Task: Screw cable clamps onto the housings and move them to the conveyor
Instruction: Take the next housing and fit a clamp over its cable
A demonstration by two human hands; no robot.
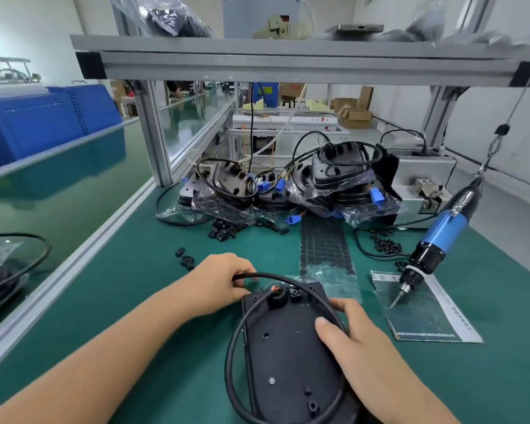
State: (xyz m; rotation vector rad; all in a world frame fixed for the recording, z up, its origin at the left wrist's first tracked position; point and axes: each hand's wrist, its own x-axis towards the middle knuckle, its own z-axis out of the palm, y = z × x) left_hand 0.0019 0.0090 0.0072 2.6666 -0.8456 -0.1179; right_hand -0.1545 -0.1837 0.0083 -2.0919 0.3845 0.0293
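Note:
A black plastic housing (288, 356) lies flat on the green bench in front of me, with a black cable (236, 335) looped around it. My left hand (218, 283) pinches the cable at the housing's far left corner, next to a cable clamp (277, 296) where copper wire shows. My right hand (352, 338) rests on the housing's right edge, thumb on top, fingers around the side. Loose black clamps (225, 231) lie in a pile further back, with two more (185, 260) nearer my left hand. The conveyor (58, 191) runs along the left.
A blue electric screwdriver (435, 243) hangs at the right, its tip over a plastic bag (426, 313). Small black screws (386, 244) lie near it. More bagged housings with cables (328, 182) are stacked at the back. An aluminium frame post (153, 133) and shelf stand above.

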